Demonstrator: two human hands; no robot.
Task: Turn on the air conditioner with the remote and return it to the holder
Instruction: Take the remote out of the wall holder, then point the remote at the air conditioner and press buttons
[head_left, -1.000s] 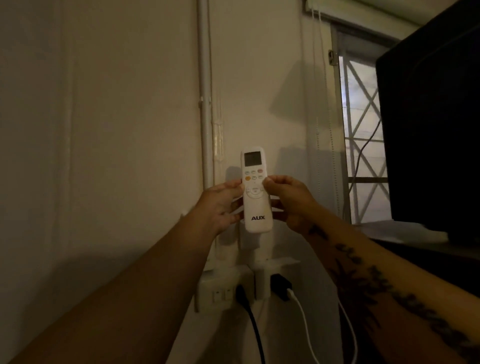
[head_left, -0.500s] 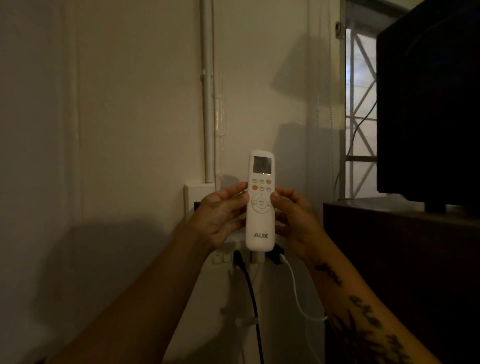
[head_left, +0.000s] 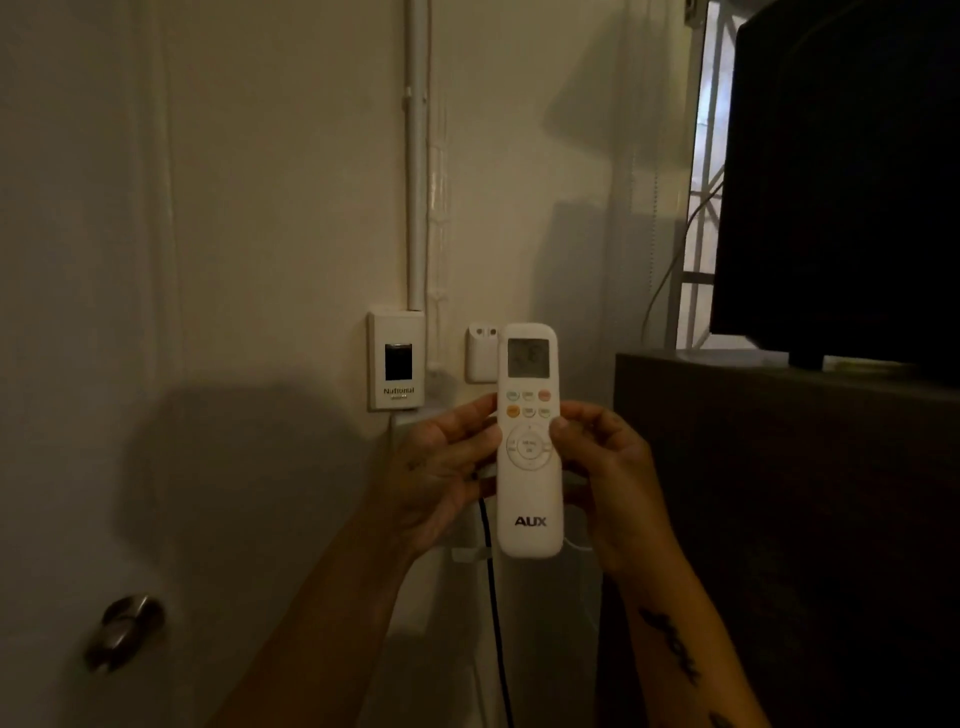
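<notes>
A white AUX remote (head_left: 530, 499) stands upright in front of the wall, screen at the top with faint digits showing. My left hand (head_left: 441, 478) grips its left edge and my right hand (head_left: 608, 478) grips its right edge, thumb resting beside the round button pad. Behind the remote's upper left corner, a small white wall holder (head_left: 480, 353) is fixed to the wall, partly hidden by the remote. The air conditioner itself is out of view.
A white National switch box (head_left: 396, 368) sits left of the holder under a vertical white conduit (head_left: 415, 156). A black cable (head_left: 493, 623) hangs below my hands. A dark cabinet (head_left: 779, 519) with a black screen (head_left: 841, 182) stands at right. A door knob (head_left: 124, 631) is at lower left.
The view has tilted down and closer: the switch box, holder and door knob have come into sight. Both hands keep hold of the remote, which now sits lower against the wall.
</notes>
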